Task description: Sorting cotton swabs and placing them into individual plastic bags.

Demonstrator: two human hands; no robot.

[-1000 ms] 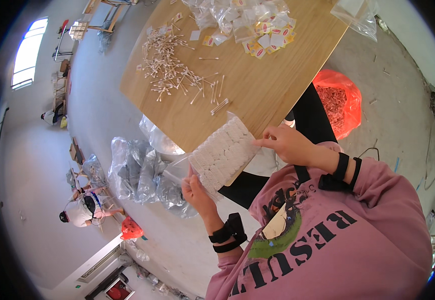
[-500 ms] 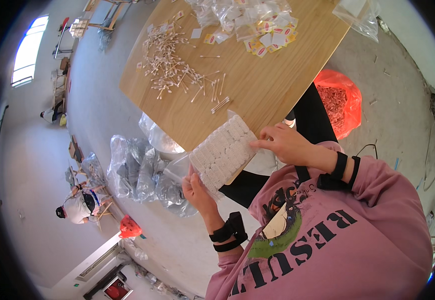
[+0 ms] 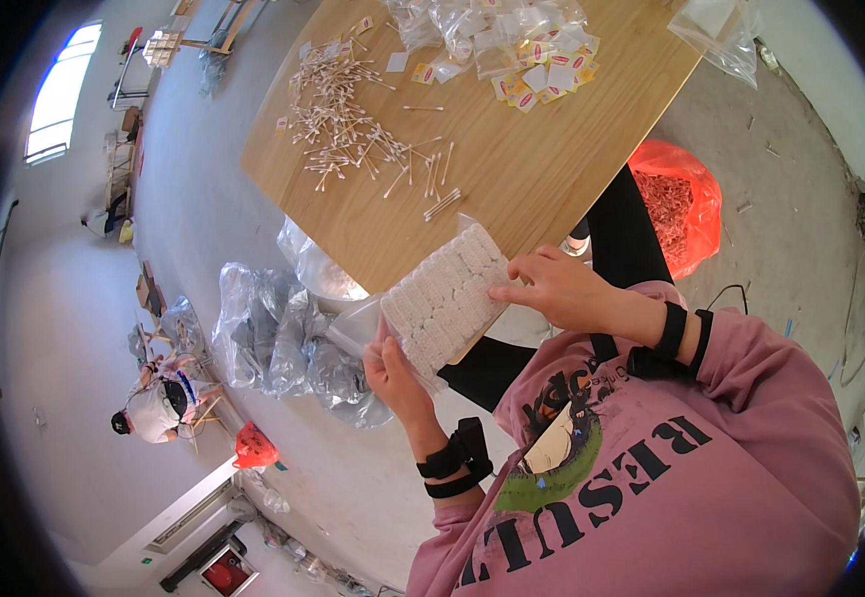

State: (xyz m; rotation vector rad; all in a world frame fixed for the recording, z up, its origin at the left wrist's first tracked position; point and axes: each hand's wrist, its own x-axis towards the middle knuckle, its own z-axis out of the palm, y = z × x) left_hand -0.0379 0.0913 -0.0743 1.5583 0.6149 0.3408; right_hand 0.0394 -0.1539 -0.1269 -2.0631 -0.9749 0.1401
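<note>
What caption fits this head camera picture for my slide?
Both hands, left hand and right hand, hold a pack of cotton swabs above a wooden table.

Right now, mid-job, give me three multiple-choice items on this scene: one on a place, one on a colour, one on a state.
1. Where does the loose heap of cotton swabs lie?
A. on the wooden table
B. on the floor
C. in the person's lap

2. What colour is the bag on the floor beside the table?
A. blue
B. orange-red
C. black

3. How is the pack of cotton swabs held?
A. lying free on the table
B. in the left hand alone
C. between the left hand and the right hand

Answers:
1 A, the swabs are scattered over the tabletop's left part.
2 B, the bag by the table's right edge is orange-red.
3 C, one hand grips each end, off the table.
</note>
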